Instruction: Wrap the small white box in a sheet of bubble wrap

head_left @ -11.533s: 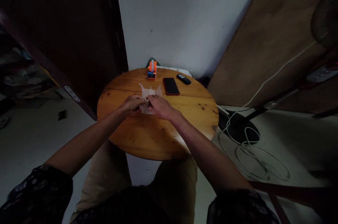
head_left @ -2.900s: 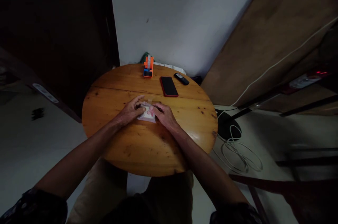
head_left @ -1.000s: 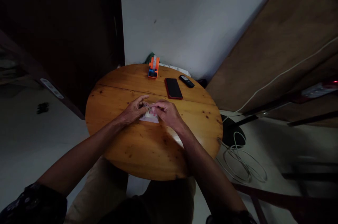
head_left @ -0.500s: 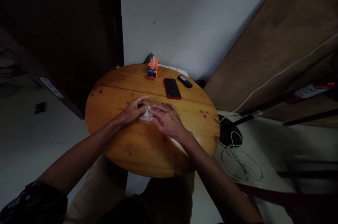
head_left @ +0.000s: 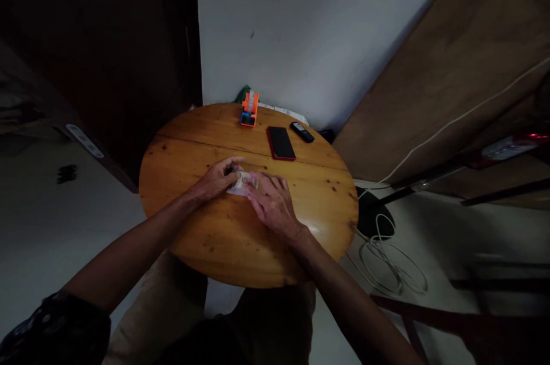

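Observation:
A small, whitish, see-through packet (head_left: 240, 185) lies near the middle of the round wooden table (head_left: 215, 239). My left hand (head_left: 219, 179) grips its left end, thumb on top and fingers curled behind. On its right end rest the fingers of my right hand (head_left: 271, 200), bent and close together, pressing or pinching it. What is inside the packet is too dim to make out. Both forearms reach in from the near side.
An orange and blue tape dispenser (head_left: 249, 110) stands at the table's far edge. A dark phone with a red edge (head_left: 281, 143) and a small black handset (head_left: 302, 132) lie to its right. White cable (head_left: 382, 256) coils on the floor at right.
My right hand has shifted slightly, its fingers drawing back a little so more of the packet shows. The left hand keeps its hold.

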Tool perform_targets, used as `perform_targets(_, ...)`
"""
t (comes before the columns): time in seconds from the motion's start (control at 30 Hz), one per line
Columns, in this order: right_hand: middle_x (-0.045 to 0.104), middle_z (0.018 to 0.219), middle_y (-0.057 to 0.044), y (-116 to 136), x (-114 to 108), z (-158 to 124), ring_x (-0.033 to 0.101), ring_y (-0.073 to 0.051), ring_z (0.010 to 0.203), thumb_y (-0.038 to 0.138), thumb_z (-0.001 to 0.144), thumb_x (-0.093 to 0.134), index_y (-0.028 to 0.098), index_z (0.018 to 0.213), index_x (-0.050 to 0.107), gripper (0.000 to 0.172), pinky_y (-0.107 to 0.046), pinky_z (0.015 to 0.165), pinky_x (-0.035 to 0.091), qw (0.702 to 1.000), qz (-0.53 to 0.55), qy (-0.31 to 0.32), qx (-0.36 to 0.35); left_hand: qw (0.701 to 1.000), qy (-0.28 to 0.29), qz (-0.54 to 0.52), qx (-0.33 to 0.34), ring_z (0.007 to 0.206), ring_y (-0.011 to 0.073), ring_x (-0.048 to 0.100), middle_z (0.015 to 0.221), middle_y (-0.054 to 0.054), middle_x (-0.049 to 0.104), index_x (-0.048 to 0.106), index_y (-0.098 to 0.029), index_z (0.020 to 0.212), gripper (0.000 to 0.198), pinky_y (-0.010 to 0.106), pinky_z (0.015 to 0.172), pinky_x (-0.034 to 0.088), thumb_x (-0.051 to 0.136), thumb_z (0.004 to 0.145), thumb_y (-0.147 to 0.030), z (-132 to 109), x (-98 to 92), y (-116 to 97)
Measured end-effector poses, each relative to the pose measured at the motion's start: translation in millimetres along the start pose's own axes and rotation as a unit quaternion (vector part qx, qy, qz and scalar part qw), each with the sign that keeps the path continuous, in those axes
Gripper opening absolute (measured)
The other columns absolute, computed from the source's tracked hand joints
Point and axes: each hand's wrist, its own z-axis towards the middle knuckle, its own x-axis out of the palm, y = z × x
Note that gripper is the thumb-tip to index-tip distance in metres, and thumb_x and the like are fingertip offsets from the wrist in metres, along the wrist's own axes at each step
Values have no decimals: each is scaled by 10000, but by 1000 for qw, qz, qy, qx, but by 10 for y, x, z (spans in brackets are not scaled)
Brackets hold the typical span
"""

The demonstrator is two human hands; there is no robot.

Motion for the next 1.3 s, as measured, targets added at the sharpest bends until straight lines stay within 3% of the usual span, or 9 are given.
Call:
perform_targets(0.2, 627, 1319, -108, 43, 39, -49, 505, -278, 1207, 198, 945, 551, 235, 1138, 727, 264, -436, 941, 403, 999, -11, -39, -9, 1000, -1, 0, -1, 809, 118, 591, 995, 24, 630, 602, -162, 1256, 536, 249, 733, 476, 723, 751, -297, 7, -11, 17)
perform_targets(0.57, 606, 1320, -125, 85, 73, -91, 455, -299, 1252, 180, 905, 561, 229, 1216, 697, 343, -454, 985, 371, 1000, -10, -22, 2, 1000, -18, 7, 3, 882, 151, 603, 1080, 57, 635, 586, -173, 1265, 576, 275, 770, 474, 715, 732, -349, -21, 5, 25)
perform_targets(0.87, 629, 1247, -127, 122, 47, -100, 462, -293, 1182, 181, 873, 564, 205, 1222, 686, 370, -446, 974, 350, 999, -37, -25, -5, 993, -25, 104, 52, 972, 170, 594, 1251, 85, 616, 505, -195, 1417, 730, 321, 905, 477, 730, 728, -285, 21, 2, 148)
perform_targets(1.13, 652, 1198, -122, 123, 104, -84, 470, -281, 1179, 160, 870, 549, 185, 1170, 697, 335, -445, 1004, 341, 999, -15, -45, -3, 991, -4, 125, 55, 1173, 241, 574, 1352, 122, 587, 465, -166, 1466, 788, 386, 1046, 428, 718, 738, -333, 1, 18, 93)
perform_targets(1.3, 658, 1204, -108, 106, 109, -89, 488, -279, 1168, 171, 870, 549, 193, 1103, 719, 289, -434, 981, 352, 999, 7, -50, 12, 984, -16, 164, 69, 1153, 243, 575, 1326, 122, 594, 472, -128, 1455, 766, 376, 1034, 438, 694, 761, -367, -13, 24, 85)
